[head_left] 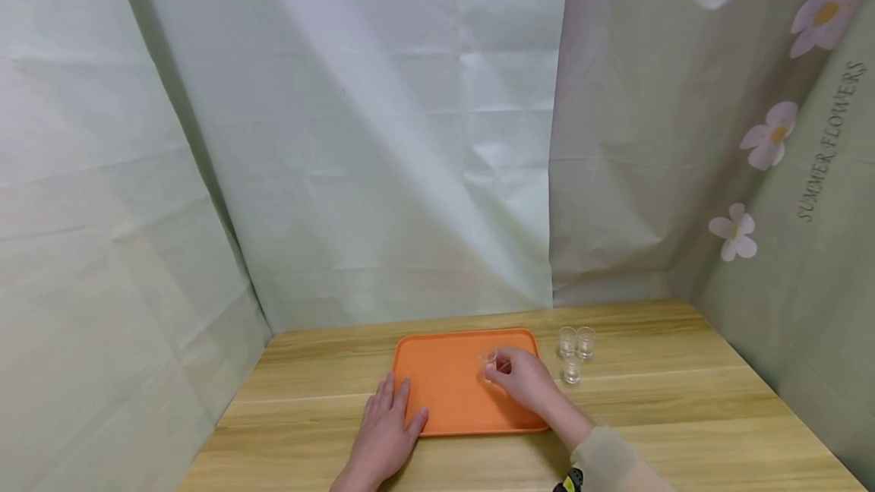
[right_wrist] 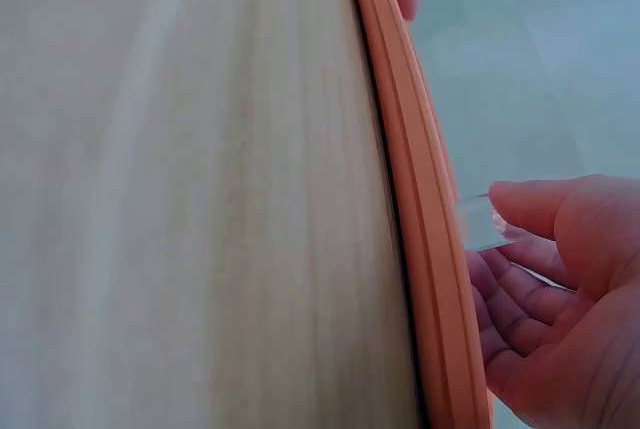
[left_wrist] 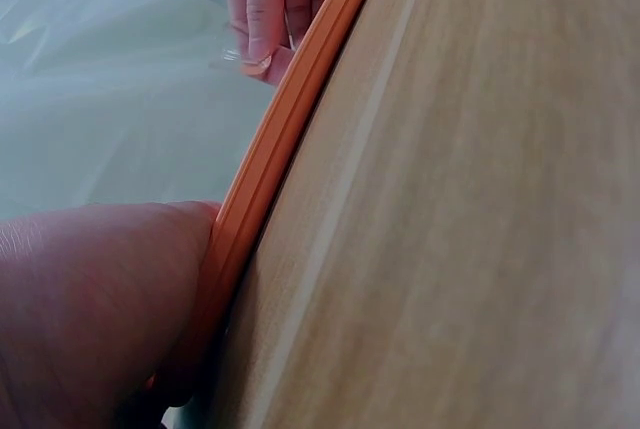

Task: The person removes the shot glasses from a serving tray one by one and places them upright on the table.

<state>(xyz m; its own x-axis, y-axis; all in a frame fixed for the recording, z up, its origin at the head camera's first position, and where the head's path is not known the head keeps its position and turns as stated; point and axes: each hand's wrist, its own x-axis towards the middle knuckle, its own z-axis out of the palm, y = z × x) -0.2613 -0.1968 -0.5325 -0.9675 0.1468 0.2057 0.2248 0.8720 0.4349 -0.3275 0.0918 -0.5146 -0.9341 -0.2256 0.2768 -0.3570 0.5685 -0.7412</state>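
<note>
An orange tray lies on the wooden table. My left hand rests at its front left corner, fingers stretched over the rim. In the left wrist view part of that hand is against the tray's rim. Above the right half of the tray, my right hand pinches a small clear shot glass between thumb and fingers. The right wrist view shows this shot glass near the thumb tip, partly hidden behind the tray's rim.
Three more clear shot glasses stand in a close group just right of the tray. Bare wooden table stretches to the right. Pale green cloth hangs behind and along both sides, with printed flowers on the right.
</note>
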